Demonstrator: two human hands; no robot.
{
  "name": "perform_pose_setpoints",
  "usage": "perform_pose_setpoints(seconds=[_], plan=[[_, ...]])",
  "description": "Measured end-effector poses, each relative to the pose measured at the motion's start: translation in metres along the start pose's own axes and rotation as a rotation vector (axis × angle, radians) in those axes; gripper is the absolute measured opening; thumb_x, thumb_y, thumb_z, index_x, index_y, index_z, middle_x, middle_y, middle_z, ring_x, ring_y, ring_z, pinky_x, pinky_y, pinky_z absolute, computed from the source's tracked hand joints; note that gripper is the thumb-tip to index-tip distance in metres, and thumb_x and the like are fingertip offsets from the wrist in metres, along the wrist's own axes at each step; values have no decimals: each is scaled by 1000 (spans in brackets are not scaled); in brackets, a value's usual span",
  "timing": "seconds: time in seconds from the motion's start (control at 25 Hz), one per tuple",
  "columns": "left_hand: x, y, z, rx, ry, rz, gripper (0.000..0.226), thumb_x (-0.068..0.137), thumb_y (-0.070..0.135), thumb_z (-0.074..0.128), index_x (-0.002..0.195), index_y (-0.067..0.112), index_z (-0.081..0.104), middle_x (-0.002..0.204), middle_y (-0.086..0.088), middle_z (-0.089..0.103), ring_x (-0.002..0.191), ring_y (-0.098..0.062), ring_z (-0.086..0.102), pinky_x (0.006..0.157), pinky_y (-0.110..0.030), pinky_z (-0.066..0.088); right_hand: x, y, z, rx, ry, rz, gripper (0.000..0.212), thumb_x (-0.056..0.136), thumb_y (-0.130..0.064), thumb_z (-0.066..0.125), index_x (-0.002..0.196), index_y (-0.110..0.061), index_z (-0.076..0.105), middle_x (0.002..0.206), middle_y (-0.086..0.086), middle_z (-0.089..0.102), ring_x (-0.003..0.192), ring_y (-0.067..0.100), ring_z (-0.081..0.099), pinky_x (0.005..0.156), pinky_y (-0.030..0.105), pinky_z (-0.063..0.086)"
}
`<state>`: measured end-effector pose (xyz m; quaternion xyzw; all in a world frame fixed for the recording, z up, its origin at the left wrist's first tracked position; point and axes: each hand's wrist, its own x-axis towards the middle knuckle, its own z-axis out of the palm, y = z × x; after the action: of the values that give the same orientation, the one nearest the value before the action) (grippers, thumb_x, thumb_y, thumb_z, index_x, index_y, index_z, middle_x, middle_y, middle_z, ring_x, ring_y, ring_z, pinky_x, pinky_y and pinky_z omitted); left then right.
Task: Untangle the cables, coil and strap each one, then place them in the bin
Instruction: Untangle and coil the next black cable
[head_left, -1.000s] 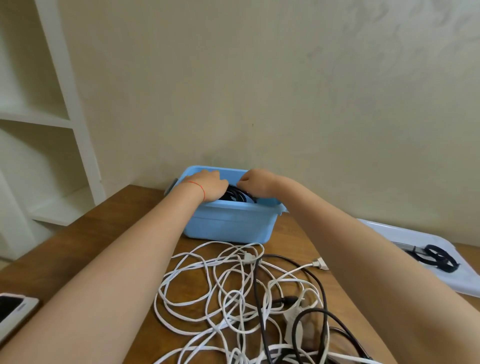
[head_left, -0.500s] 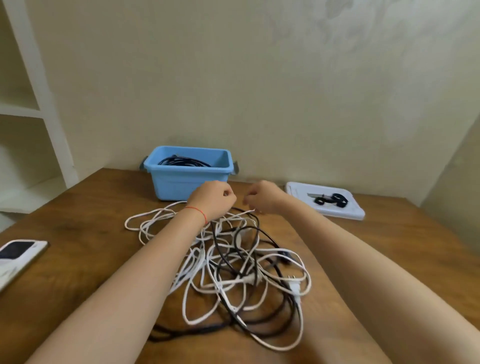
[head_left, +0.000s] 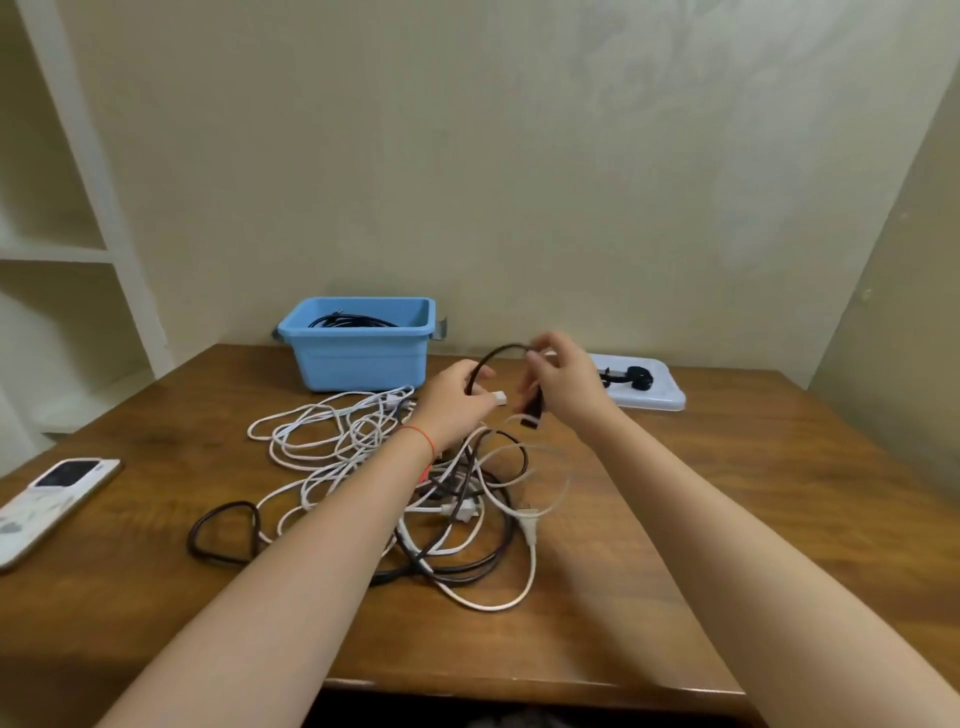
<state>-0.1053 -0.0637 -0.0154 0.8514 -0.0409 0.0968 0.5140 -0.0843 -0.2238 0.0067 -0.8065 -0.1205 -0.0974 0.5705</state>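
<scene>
Holding: both hands pinch a black cable (head_left: 491, 358), arched upward, plug apparently hanging down.
Left hand (head_left: 453, 402): grips one end.
Right hand (head_left: 563, 382): grips the other.
Change: hands, empty before, lifted it from the tangle (head_left: 415, 467).
Bin (head_left: 358, 343): behind.

hands: left (head_left: 457, 400), right (head_left: 563, 382) | grip black cable (head_left: 496, 353) | plug blurred, probably black

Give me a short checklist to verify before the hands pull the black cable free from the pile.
1. Both hands hold the black cable: left hand and right hand grip its raised loop: ok.
2. Cable free of the white cables: lower part crosses them in the pile: not ok.
3. Black plug hangs clear: ok.
4. Blue bin has room: one black coil inside: ok.
5. Strap ready: dark items on the white tray, blurred: cannot tell.
</scene>
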Motion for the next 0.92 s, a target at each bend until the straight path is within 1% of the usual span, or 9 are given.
perform_pose_setpoints(seconds=[0.12,0.24,0.4,0.52,0.6,0.64,0.76,0.84,0.92], plan=[[-2,20,21,-199,-164,-86,17,96,15,57,107,4,66,91,-10,74,82,-23,71,78,-35,52,0,-14,-26,336,170,60,12,106,-16,34,114,-11,42,71,12,61,50,27,64,44,28,48],[0,23,36,-156,-396,-115,20,100,17,55,99,3,68,86,-12,74,77,-23,72,79,-33,55,7,0,-61,379,368,133,11,104,-17,37,110,-14,46,72,7,57,50,22,56,45,26,42],[11,12,38,-41,-253,-130,14,93,17,66,90,5,72,73,-8,67,58,-14,61,64,-25,54,-2,49,-116,159,706,312,10,98,-16,45,99,-14,55,99,6,61,87,28,59,74,39,49],[24,27,49,10,17,-27,18,94,22,66,99,7,75,69,-2,61,57,-15,54,58,-28,53,-17,78,-135,-153,431,497,15,92,-15,51,94,-8,64,94,13,68,85,32,64,72,40,53],[33,49,59,94,87,110,20,94,24,65,101,8,75,78,-2,64,68,-20,57,67,-36,54,-25,77,-127,-224,182,478,7,88,-15,55,89,-11,61,86,9,63,75,23,58,65,33,46],[36,61,65,179,57,178,19,94,25,64,101,10,74,84,-3,66,77,-20,59,74,-35,52,-27,71,-122,-214,125,422,8,88,-16,57,95,-15,58,89,4,60,75,18,54,64,29,42],[39,79,85,397,-111,264,14,91,27,67,92,17,76,84,3,66,85,-17,59,78,-31,45,-20,50,-105,-292,93,66,44,89,-17,60,132,-18,50,118,-4,55,103,12,54,80,24,41],[39,75,95,368,-139,225,14,89,25,65,82,15,72,75,2,61,78,-19,56,71,-32,42,-16,39,-93,-406,-34,-86,32,94,-15,53,126,-16,59,109,-4,62,100,12,57,78,24,40],[34,62,94,195,-105,93,16,87,26,63,80,11,64,70,-1,56,68,-21,50,63,-33,38,-13,41,-88,-407,-115,-61,21,99,-17,49,109,-14,67,89,-8,62,82,10,54,66,23,38]])
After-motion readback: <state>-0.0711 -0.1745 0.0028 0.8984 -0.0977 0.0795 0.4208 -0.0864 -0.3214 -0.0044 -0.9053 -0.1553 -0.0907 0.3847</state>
